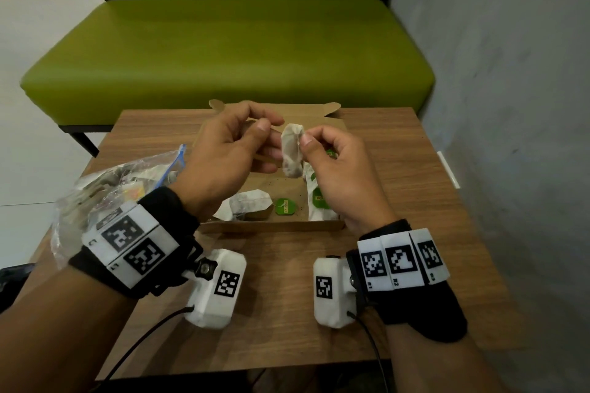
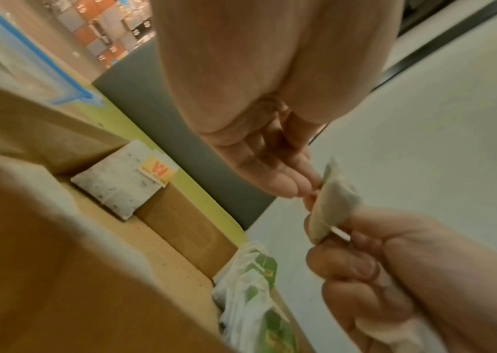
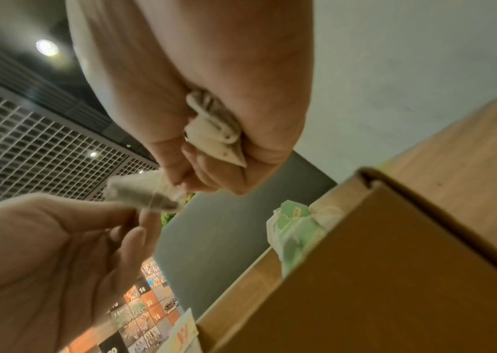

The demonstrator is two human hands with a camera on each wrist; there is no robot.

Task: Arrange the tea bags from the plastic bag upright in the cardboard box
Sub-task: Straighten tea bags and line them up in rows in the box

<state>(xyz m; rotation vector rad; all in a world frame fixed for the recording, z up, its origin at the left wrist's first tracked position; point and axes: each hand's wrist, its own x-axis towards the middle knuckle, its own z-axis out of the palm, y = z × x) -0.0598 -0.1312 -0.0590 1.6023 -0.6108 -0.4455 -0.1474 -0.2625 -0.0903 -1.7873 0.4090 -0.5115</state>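
Over the open cardboard box (image 1: 271,226) both hands hold one pale tea bag (image 1: 292,150) between them. My left hand (image 1: 268,129) pinches its left edge with thumb and fingertips. My right hand (image 1: 303,142) pinches its right edge; the right wrist view shows a second, folded tea bag (image 3: 214,129) tucked in that palm. Several green-tagged tea bags (image 1: 316,198) stand upright along the box's right wall. Another tea bag (image 1: 249,204) with a green tag (image 1: 285,206) lies flat on the box floor. The clear plastic bag (image 1: 121,188) with more tea bags lies left of the box.
The box sits on a small wooden table (image 1: 399,169). A green bench (image 1: 223,57) stands behind it and a grey wall (image 1: 510,105) runs along the right. A tea bag with an orange tag (image 2: 120,181) leans in a box corner. Bare table lies in front of the box.
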